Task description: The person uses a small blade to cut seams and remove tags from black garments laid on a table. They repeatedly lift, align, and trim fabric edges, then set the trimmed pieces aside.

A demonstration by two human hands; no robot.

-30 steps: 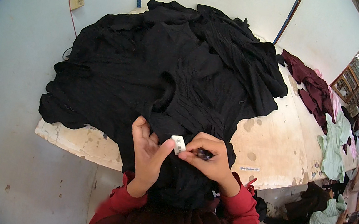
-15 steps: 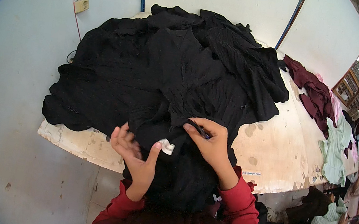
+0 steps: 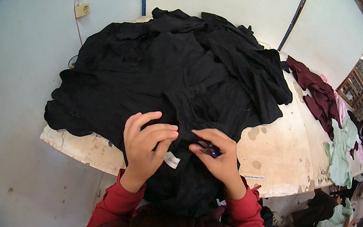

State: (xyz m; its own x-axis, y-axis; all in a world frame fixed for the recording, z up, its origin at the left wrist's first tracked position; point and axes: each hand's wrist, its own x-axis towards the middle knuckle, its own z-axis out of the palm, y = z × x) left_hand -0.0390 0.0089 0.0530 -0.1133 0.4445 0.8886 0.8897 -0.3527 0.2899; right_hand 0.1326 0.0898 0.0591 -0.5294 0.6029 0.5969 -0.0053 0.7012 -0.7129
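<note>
Right grip (image 3: pixel 225 161) clamped around dark snips (image 3: pixel 209 150), left grip (image 3: pixel 143 151) at black cloth (image 3: pixel 146 67), closure unclear

White label (image 3: pixel 171 160) on black cloth (image 3: pixel 164 74): dark lettering | pale strip (image 3: pixel 254 176) on tabletop (image 3: pixel 288 147): small print, seemingly illegible

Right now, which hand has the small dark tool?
The right hand: the small dark tool shows between its thumb and index finger; no tool shows in the left hand.
</note>
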